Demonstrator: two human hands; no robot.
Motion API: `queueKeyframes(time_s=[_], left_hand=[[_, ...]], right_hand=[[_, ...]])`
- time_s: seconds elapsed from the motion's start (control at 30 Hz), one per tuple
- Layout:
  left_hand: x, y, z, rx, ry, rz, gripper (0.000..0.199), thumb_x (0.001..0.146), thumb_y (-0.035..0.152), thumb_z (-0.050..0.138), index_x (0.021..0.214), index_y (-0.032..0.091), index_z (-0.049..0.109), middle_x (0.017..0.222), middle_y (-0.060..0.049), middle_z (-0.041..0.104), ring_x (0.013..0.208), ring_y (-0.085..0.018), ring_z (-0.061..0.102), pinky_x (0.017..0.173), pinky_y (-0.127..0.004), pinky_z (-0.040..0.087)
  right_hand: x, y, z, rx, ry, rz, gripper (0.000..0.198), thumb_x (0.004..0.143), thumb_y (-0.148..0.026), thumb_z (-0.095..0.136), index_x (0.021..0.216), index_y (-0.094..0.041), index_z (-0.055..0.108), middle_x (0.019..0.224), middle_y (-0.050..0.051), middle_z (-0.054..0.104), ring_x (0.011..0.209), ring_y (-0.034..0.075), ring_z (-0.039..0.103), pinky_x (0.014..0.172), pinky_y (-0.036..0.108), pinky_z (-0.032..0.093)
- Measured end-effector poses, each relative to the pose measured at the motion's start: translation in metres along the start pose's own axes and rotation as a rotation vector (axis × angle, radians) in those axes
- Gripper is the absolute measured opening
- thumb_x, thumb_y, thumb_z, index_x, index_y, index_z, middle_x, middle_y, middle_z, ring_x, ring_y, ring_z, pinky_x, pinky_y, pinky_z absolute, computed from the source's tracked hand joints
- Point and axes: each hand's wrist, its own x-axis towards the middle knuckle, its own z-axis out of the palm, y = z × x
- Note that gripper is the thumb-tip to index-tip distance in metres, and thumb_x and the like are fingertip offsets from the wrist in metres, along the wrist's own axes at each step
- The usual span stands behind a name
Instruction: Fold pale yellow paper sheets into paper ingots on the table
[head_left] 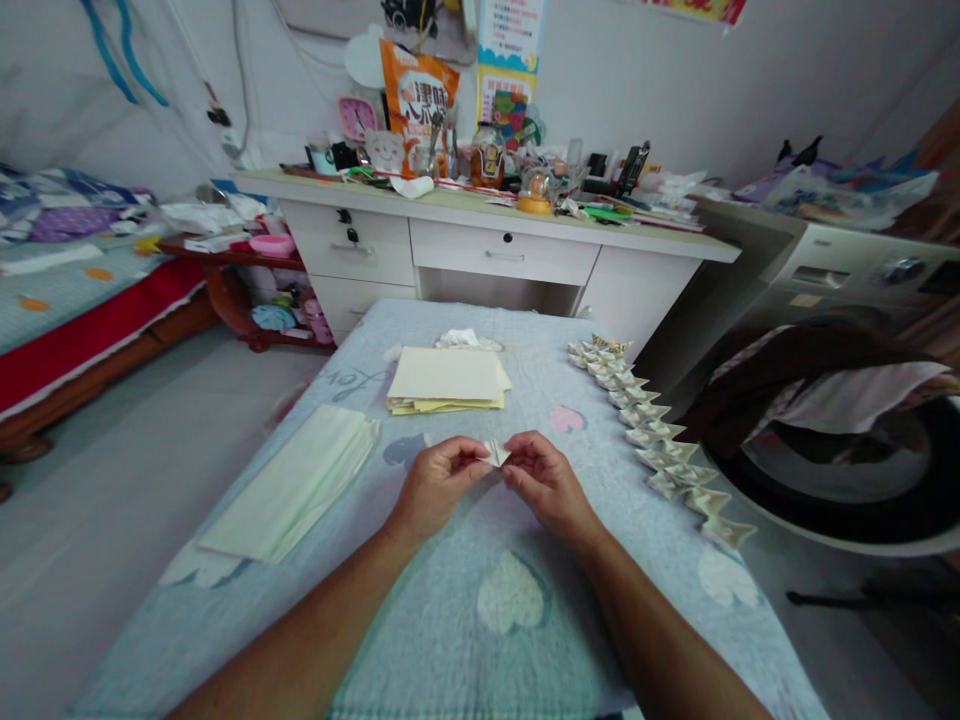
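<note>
A small piece of folded white paper (495, 455) is pinched between my two hands, above the middle of the cloth-covered table (420, 610). My left hand (440, 482) grips its left side with thumb and fingers. On its right side, my right hand (546, 475) holds it the same way. Just beyond my hands lies a stack of cream and yellow paper sheets (446, 375). To the left rests a long pale-green folded bundle of paper (292, 485). Several folded paper boats (652, 435) run in a row along the table's right edge.
A crumpled white tissue (457, 338) sits behind the paper stack. Past the table stands a white desk (495, 235) crowded with jars, a snack bag and small items. At right is a washing machine (847, 270) with its round door open; a bed (82, 290) is at left.
</note>
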Motion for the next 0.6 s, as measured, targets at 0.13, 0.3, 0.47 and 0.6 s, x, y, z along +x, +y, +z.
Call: queueKeyframes(time_s=[0.13, 0.3, 0.47, 0.6], left_hand=[[-0.0007, 0.0003, 0.0003, 0.014, -0.02, 0.005, 0.015, 0.073, 0.025, 0.071, 0.086, 0.017, 0.068, 0.081, -0.002, 0.068, 0.074, -0.013, 0.061, 0.07, -0.023, 0.047], [-0.0012, 0.0024, 0.0002, 0.047, -0.011, 0.022, 0.017, 0.073, 0.026, 0.071, 0.087, 0.017, 0.069, 0.081, -0.003, 0.067, 0.075, -0.015, 0.061, 0.071, -0.024, 0.047], [-0.0012, 0.0021, -0.0003, 0.107, -0.004, 0.091, 0.012, 0.074, 0.026, 0.069, 0.083, 0.018, 0.07, 0.082, -0.003, 0.066, 0.077, -0.015, 0.06, 0.071, -0.024, 0.047], [-0.0019, 0.0039, -0.0007, 0.143, -0.015, 0.138, 0.011, 0.077, 0.026, 0.067, 0.085, 0.019, 0.07, 0.083, -0.004, 0.065, 0.078, -0.016, 0.06, 0.071, -0.024, 0.046]], right_hand=[[0.001, -0.0002, 0.002, 0.002, 0.022, 0.006, 0.018, 0.079, -0.034, 0.067, 0.088, -0.021, 0.058, 0.075, -0.001, 0.057, 0.068, 0.012, 0.053, 0.065, 0.025, 0.043], [0.0017, 0.0017, 0.0019, 0.003, 0.04, 0.007, 0.022, 0.077, -0.037, 0.069, 0.09, -0.022, 0.06, 0.079, 0.0, 0.06, 0.073, 0.014, 0.055, 0.069, 0.026, 0.045], [0.0017, 0.0029, 0.0023, 0.021, 0.044, 0.017, 0.02, 0.076, -0.037, 0.07, 0.087, -0.022, 0.062, 0.078, 0.0, 0.06, 0.071, 0.014, 0.055, 0.068, 0.026, 0.045], [0.0018, 0.0001, 0.003, 0.022, 0.038, 0.005, 0.019, 0.077, -0.037, 0.07, 0.084, -0.021, 0.062, 0.077, 0.0, 0.059, 0.072, 0.013, 0.054, 0.069, 0.026, 0.044]])
